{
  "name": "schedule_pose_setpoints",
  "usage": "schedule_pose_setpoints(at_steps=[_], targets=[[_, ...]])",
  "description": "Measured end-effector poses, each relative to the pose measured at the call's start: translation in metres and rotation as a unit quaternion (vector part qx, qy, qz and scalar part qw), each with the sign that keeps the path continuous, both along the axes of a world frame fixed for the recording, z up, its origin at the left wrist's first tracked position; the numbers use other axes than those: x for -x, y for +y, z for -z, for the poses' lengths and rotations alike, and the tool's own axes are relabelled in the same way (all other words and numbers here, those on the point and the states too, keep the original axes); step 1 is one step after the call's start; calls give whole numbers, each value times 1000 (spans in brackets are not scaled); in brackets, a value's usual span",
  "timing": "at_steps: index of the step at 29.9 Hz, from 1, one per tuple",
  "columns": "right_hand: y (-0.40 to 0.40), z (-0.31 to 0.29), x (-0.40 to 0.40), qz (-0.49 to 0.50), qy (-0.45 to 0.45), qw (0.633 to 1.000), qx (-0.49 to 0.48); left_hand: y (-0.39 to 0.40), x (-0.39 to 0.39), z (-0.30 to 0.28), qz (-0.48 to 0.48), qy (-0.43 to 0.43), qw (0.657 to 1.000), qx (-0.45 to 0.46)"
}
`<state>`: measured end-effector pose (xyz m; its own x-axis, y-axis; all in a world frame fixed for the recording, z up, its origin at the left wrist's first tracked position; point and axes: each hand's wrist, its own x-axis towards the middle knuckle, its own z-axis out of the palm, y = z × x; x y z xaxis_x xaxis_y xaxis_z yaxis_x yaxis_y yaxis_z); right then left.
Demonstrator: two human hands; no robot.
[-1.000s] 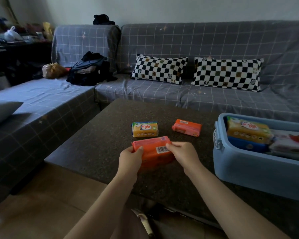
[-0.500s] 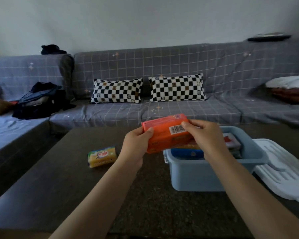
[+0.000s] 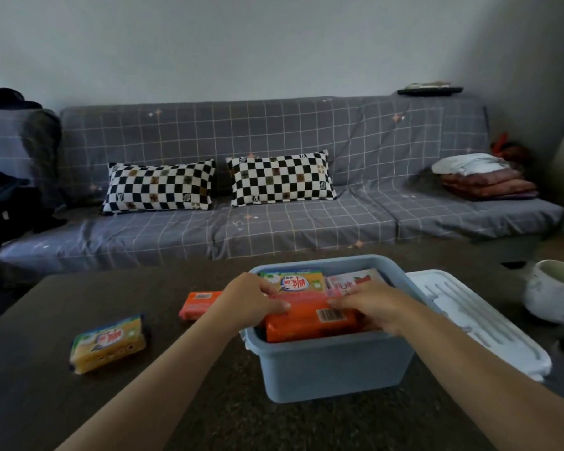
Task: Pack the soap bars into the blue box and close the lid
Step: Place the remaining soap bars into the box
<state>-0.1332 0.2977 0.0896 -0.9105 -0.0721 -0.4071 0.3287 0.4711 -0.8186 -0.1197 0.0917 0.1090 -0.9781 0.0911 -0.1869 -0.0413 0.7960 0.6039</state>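
Note:
The blue box (image 3: 332,366) stands open on the dark table, right of centre. Both hands hold an orange soap bar (image 3: 310,320) low inside its near side: my left hand (image 3: 253,297) grips the left end, my right hand (image 3: 372,304) the right end. Behind it in the box lie a yellow-green soap bar (image 3: 295,281) and a pink-white pack (image 3: 352,279). On the table to the left lie another orange soap bar (image 3: 199,302) and a yellow soap bar (image 3: 108,343). The white lid (image 3: 476,320) rests flat just right of the box.
A white ceramic bowl (image 3: 554,291) stands at the table's right edge, beyond the lid. A grey checked sofa (image 3: 274,229) with two chequered pillows runs behind the table. Dark bags sit at the far left.
Both hands have carried the orange soap bar from in front of the box down into it. The view has swung right, bringing the box closer to centre.

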Motion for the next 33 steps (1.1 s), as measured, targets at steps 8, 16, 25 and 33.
schedule_pose_setpoints(at_steps=[8, 16, 25, 33], targets=[[-8, 13, 15, -23, -45, 998, -39, 18, 25, 3, 45, 7, 982, 184], [-13, 16, 15, -64, 13, 993, -98, 24, 8, 29, -28, 164, 954, 250], [-21, 23, 19, -113, 67, 975, -179, 9, 6, 42, -96, 147, 980, 95], [-16, 16, 3, -43, 136, 963, -230, 4, -2, 45, -86, 152, 984, 29]])
